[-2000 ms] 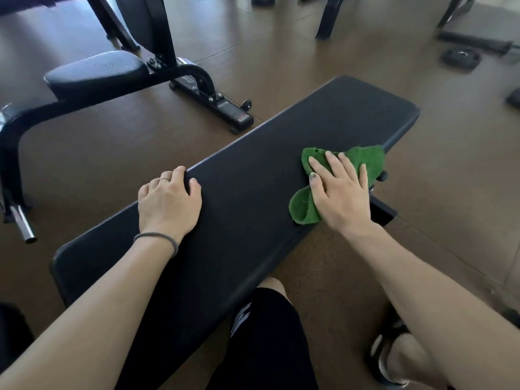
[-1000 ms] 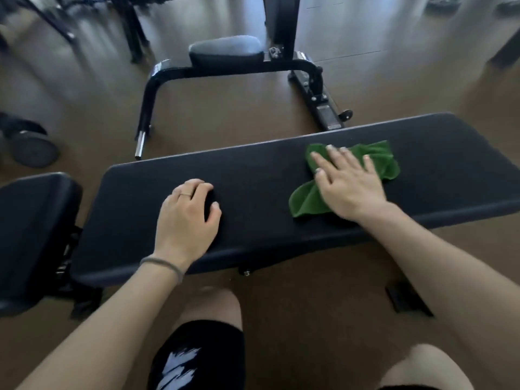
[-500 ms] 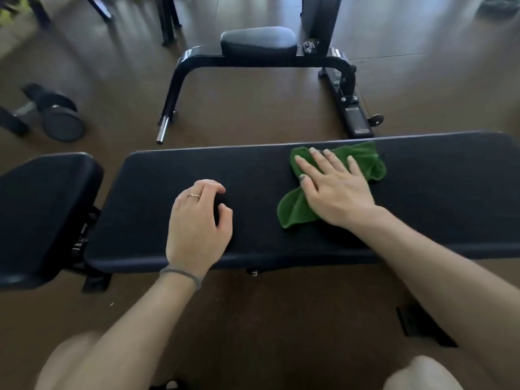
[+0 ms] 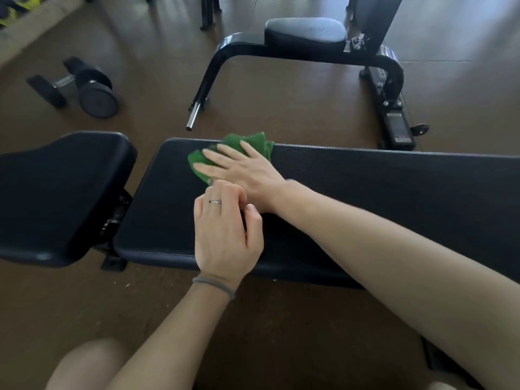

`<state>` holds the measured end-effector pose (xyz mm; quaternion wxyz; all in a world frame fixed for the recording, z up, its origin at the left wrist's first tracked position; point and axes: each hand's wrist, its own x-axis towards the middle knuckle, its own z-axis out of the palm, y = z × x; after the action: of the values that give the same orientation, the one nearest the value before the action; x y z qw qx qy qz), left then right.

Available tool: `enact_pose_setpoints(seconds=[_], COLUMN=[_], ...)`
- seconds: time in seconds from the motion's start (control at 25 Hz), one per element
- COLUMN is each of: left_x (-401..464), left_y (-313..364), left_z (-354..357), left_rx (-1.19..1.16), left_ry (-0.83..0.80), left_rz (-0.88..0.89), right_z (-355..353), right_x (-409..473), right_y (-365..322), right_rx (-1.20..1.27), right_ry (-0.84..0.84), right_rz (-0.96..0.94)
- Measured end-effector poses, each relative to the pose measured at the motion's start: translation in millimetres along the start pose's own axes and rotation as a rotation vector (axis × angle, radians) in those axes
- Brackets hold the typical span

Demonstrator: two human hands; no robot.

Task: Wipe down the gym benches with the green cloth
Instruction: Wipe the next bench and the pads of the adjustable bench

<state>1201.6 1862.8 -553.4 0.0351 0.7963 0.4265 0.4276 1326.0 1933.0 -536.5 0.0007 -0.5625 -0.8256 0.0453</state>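
Note:
A long black padded bench (image 4: 394, 198) runs across the middle of the view. Near its far left corner lies the green cloth (image 4: 253, 143), crumpled, and my right hand (image 4: 247, 170) presses flat on it with the fingers spread and pointing left. My left hand (image 4: 225, 232) rests on the bench pad just in front of the right wrist, fingers curled, a ring on one finger and a grey band at the wrist. It holds nothing. The right forearm crosses the bench from the lower right.
The bench's separate seat pad (image 4: 56, 192) sits at the left with a gap between. Beyond stands another bench frame with a small black seat (image 4: 305, 30). Two dumbbells (image 4: 84, 85) lie on the brown floor at the far left. My knees show at the bottom edge.
My right hand has slid the green cloth leftward along the bench to its far left corner. The left hand has stayed on the pad, and the right wrist now lies close to it.

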Motion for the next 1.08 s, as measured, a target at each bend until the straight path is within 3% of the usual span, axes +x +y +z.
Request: enact_pose_setpoints(seconds=[0.16,0.44,0.6,0.68,0.84,0.96,1.08], left_x=[2,4,3,4,6,4,7], left_y=[2,3,4,2,-1,-2,-3], left_z=[-1,-1,-4,-7,-7,-7,-9], left_rx=[-0.01,0.052,-0.009,-0.032,-0.093,-0.139,-0.191], left_ry=[0.002,-0.079,-0.114,-0.14,-0.184,-0.178,-0.188], left_rz=[-0.018,-0.021,0.025,0.026,0.012,0.03,0.054], right_z=[9,2,12,12,9,18,24], right_x=[-97,-24,-99,-131,-146,-141,-144], right_y=[-3,28,-27,-22,41,-8,-85], right_rx=[0.178,0.147,0.153,0.164,0.15,0.127,0.146], right_ry=[0.042,0.057,0.109,0.094,0.08,0.149,0.218], right_rz=[-0.009,0.388,0.333,0.344,0.778,0.891,0.751])
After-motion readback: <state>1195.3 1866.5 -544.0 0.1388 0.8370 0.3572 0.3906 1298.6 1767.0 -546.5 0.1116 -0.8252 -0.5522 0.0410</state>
